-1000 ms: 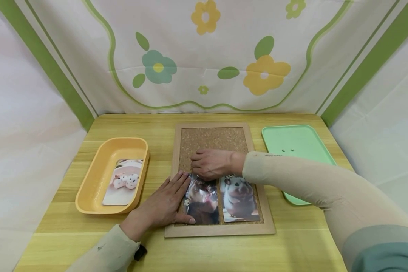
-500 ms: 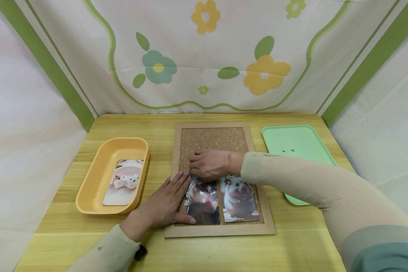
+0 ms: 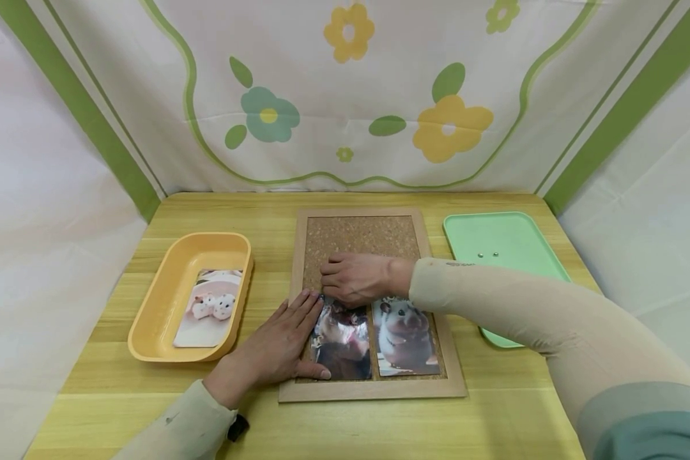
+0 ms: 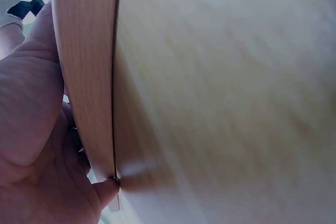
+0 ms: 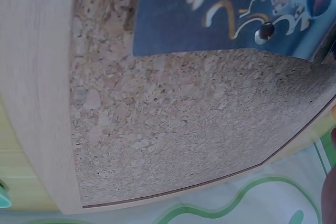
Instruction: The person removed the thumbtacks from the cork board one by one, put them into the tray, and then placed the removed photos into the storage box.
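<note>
My left hand lies with extended fingers over the left edge of a glossy photo on the framed corkboard. In the left wrist view, that hand rests against the frame's wooden side. My right hand bears down at the photo's top edge, its fingers bent; whatever lies beneath them is hidden. Beside this photo is a second one, a hamster photo. A round silver thumbtack shows in the hamster photo's top part in the right wrist view.
At the left, an orange bin contains another hamster photo. A green tray at the right bears two small silver tacks, partly behind my right forearm. A flowered cloth hangs behind the wooden table.
Both hands stay almost where they were. The right hand shifts very slightly at the photo's top edge, and the glare on the photo changes a little.
</note>
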Tool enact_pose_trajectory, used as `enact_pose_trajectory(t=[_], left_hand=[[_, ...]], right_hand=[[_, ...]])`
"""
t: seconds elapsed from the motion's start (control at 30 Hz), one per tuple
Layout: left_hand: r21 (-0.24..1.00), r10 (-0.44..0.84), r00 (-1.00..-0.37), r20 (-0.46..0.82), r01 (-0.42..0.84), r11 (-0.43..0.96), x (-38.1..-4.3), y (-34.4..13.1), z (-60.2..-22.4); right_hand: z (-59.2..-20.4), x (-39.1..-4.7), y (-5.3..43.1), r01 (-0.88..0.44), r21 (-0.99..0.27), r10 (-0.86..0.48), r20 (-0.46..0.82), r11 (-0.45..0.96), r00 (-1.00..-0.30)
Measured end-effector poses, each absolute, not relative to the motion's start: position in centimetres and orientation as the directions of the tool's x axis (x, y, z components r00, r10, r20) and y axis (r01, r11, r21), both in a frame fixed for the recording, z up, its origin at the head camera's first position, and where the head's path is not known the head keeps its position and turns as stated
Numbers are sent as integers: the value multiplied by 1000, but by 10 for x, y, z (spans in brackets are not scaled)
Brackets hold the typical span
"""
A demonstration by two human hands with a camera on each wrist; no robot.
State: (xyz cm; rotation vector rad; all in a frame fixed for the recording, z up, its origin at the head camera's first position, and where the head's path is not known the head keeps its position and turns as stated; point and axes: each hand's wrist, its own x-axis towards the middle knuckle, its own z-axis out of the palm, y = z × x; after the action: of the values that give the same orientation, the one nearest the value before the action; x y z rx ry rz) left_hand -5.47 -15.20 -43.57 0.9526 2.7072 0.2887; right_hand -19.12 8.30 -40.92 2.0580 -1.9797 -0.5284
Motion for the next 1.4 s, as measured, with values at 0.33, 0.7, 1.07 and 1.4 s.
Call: enact_pose_trajectory(t=[0.33,0.7,1.07,1.4], left_hand=[[276,623,-756,-202,567,776,-55,-152,-436],[289,624,-756,-195,564,774,-56,-153,-436],[283,632,-752,-186,575,767,-58,-152,-436],[281,629,-754,-189,572,771,-58,-152,-435]], right_hand=[[-406,-192,85,-916,398,-998,-56,-55,36],[-410,-192,90,-888,458,-999,10,-41,51],[-412,-191,100,-896,443,-995,96,9,37],[-416,-189,116,-874,481,-976,213,74,34]])
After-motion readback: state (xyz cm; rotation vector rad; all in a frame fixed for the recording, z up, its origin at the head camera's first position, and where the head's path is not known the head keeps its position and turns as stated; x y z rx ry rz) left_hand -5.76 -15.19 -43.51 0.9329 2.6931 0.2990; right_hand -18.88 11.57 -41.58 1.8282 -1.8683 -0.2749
